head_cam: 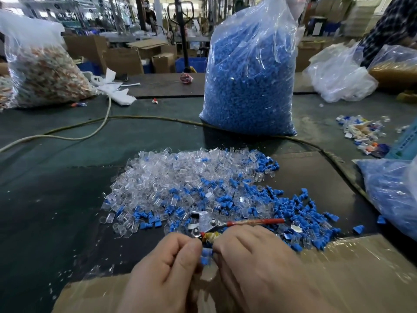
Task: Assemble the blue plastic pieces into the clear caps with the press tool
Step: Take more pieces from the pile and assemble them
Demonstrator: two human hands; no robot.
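Left hand point(167, 267) and right hand point(255, 256), fingers point(190, 247) curled, pinch a blue piece point(206, 256).

A dark green table point(56, 154) is seen beneath a heap in which colourless clear caps point(162, 175) are mixed with bright blue pieces point(304, 213). The press tool point(225, 224) is marked by a red handle, a silver metal head and a yellowish wrapping. Toward the far edge, 1 clear bag point(248, 75) is filled with the same blue. At the far left corner a second bag point(45, 73) is speckled orange and white. A dull yellow cord point(158, 119) is seen, and brown cardboard point(361, 267) at the near edge.
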